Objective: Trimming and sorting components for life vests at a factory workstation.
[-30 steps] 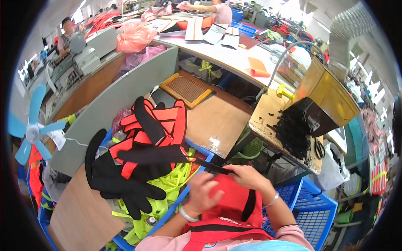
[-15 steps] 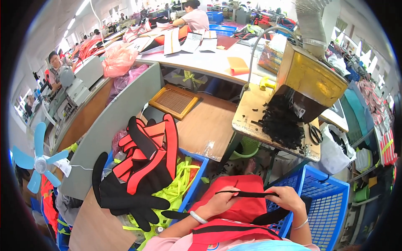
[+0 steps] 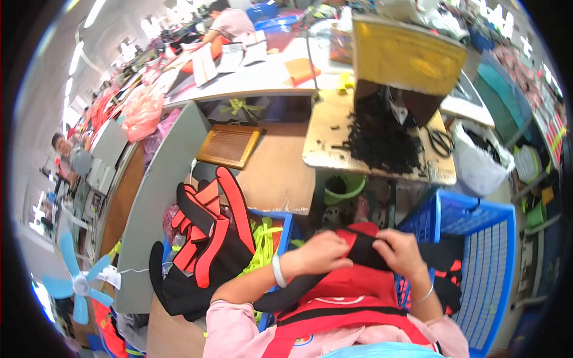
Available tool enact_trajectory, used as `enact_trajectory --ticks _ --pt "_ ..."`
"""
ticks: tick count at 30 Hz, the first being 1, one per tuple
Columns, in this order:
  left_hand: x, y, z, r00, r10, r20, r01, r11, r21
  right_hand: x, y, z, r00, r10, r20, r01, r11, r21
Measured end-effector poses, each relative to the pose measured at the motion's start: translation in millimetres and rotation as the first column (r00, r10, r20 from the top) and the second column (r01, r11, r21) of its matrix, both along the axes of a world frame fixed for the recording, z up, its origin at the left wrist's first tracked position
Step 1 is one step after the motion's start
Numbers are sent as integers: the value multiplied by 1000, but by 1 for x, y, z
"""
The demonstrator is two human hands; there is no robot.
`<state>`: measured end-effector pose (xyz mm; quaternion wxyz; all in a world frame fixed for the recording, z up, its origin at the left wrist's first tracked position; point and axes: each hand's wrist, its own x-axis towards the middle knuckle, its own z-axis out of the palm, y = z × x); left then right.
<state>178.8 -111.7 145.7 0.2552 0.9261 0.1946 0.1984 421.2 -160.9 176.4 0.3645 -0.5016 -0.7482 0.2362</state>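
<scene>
A black fabric strip (image 3: 366, 252) is stretched between my hands above my red apron (image 3: 364, 292), its flat face turned up. My left hand (image 3: 322, 253), with a pale bangle on the wrist, has its fingers curled at the strip's left part. At the other side my right hand (image 3: 403, 253) pinches the strip between thumb and fingers. A longer black length (image 3: 292, 295) hangs below my left forearm. Left of me, black and coral-red fabric pieces (image 3: 209, 250) lie heaped over a blue crate (image 3: 285, 235), next to neon-yellow ribbons (image 3: 261, 244).
Black scraps (image 3: 382, 140) and scissors (image 3: 440, 142) lie on a small wooden-topped stand (image 3: 322, 143) under a yellow metal box (image 3: 409, 56). A blue basket (image 3: 489, 262) at my right holds black and red pieces. A fan (image 3: 80, 285) stands far left; a green bin (image 3: 346, 188) sits beneath the stand.
The view has shifted, so the surroundings sit differently. The black strip, edge-on and thin before, now shows its broad face. My left hand has turned with its back upward.
</scene>
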Motion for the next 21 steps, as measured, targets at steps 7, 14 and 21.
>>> enact_trajectory --ticks 7,14,21 --pt "24 65 77 990 139 34 -143 967 211 34 67 62 998 -57 4 56 985 163" --pt "81 140 95 855 455 250 -368 871 -325 72 117 75 983 -164 -86 171 982 78" --pt "99 175 75 777 546 313 -118 614 -780 92 140 69 974 -151 171 151 988 13"
